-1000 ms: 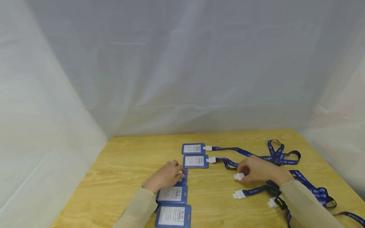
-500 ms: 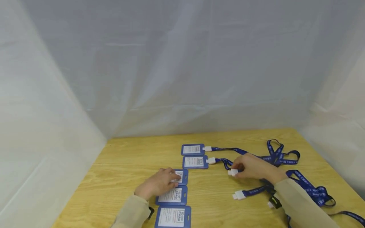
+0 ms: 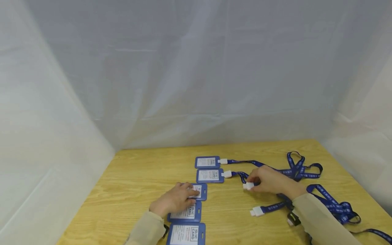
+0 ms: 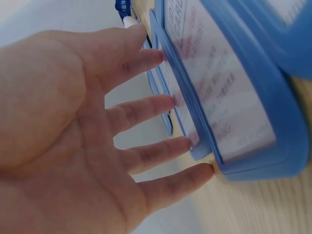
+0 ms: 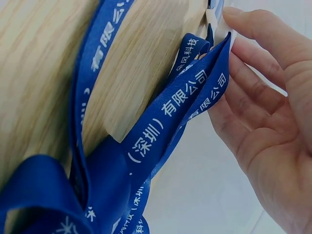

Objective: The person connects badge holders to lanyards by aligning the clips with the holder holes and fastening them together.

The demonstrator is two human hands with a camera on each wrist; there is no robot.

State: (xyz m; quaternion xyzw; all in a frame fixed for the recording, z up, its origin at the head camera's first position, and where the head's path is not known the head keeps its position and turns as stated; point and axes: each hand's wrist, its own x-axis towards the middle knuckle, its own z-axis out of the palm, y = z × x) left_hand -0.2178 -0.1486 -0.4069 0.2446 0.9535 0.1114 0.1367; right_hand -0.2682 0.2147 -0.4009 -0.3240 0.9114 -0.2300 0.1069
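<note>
My left hand [image 3: 174, 200] lies over a blue ID card holder [image 3: 204, 192], fingers spread and fairly straight. In the left wrist view, its fingertips [image 4: 168, 101] rest on the holder's clear face, and the thumb is out to the side. My right hand [image 3: 272, 182] pinches the white plastic clip [image 3: 248, 186] of a blue lanyard between thumb and fingers, a short way right of that holder. The printed lanyard strap [image 5: 168, 107] trails back from the clip below the palm in the right wrist view.
Two card holders, including the nearest one [image 3: 185, 234], lie in front of the touched holder. Behind it, two more [image 3: 209, 175] have clips and lanyards at their slots. A loose white clip [image 3: 258, 211] and several tangled lanyards [image 3: 337, 207] lie on the wooden table [image 3: 134, 177] at right.
The card holder under my left hand has slid right, past the edge of the one in front. My right hand has carried the clip left and slightly away from me.
</note>
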